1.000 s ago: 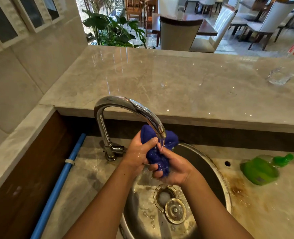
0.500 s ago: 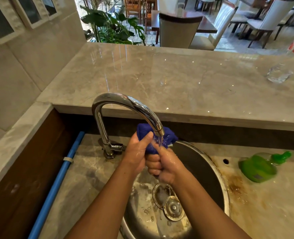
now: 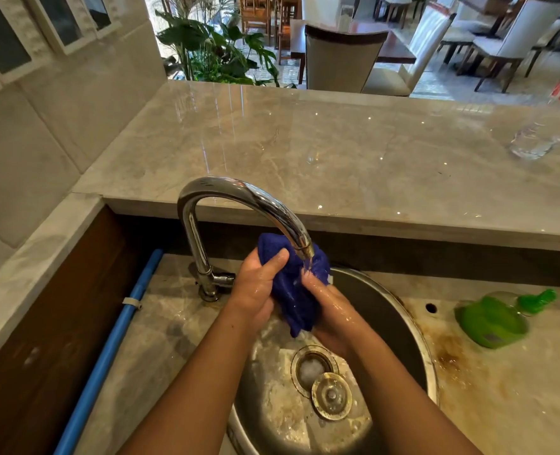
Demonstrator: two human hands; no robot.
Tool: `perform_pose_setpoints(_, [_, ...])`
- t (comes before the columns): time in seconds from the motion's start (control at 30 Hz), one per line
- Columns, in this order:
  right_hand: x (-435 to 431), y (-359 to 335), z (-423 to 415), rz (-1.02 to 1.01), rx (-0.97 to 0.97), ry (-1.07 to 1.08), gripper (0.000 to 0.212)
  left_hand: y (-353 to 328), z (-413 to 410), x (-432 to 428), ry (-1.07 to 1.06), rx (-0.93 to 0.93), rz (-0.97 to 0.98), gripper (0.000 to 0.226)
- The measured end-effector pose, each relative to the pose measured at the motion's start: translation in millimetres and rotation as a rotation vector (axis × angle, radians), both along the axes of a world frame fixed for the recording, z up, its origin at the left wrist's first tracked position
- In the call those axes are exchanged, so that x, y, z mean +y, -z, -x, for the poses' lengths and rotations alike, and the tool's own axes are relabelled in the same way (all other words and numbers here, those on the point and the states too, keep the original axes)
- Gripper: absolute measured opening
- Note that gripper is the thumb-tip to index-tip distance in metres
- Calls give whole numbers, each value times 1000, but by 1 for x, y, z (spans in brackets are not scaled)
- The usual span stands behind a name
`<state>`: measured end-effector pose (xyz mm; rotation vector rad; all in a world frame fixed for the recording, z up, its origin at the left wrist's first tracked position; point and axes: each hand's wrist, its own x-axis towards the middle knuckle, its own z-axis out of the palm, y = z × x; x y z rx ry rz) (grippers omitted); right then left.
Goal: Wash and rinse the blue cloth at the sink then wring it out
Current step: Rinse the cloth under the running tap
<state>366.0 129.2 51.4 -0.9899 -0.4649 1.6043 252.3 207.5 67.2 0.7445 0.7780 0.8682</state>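
A bunched, wet blue cloth point(image 3: 293, 290) is held between both hands over the round steel sink point(image 3: 400, 310). My left hand point(image 3: 255, 287) grips its left side, thumb across the top. My right hand point(image 3: 329, 310) grips its right side, and a tail of cloth hangs down between the palms. Water runs from the chrome tap point(image 3: 239, 192) onto the cloth and my right fingers. The drain point(image 3: 311, 369) is open, with its plug point(image 3: 331, 397) lying beside it.
A green dish soap bottle point(image 3: 492, 320) lies on its side on the stained counter right of the sink. A raised marble ledge point(image 3: 304, 142) runs behind the tap, with a clear glass point(image 3: 531, 142) at its far right. A blue pipe point(image 3: 107, 349) runs along the left.
My hands have rubbed the cloth: the right hand slid down and apart from the left, and a tail of cloth now hangs below them. Water keeps running.
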Motion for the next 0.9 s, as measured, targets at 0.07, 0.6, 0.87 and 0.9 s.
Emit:
perform_pose_setpoints(0.07, [-2, -1, -4, -33, 16, 49, 48, -3, 1, 0, 15, -37, 9, 25])
perform_pose_setpoints(0.6, [-4, 1, -19, 53, -206, 408, 36, 11, 24, -14, 71, 291, 124, 35])
perform_pose_setpoints(0.87, [-6, -8, 43, -30, -600, 468, 9, 18, -6, -27, -166, 366, 164, 27])
perform_pose_setpoints(0.9, [-2, -8, 52, -71, -671, 497, 11, 17, -9, -27, -188, 388, 154, 31])
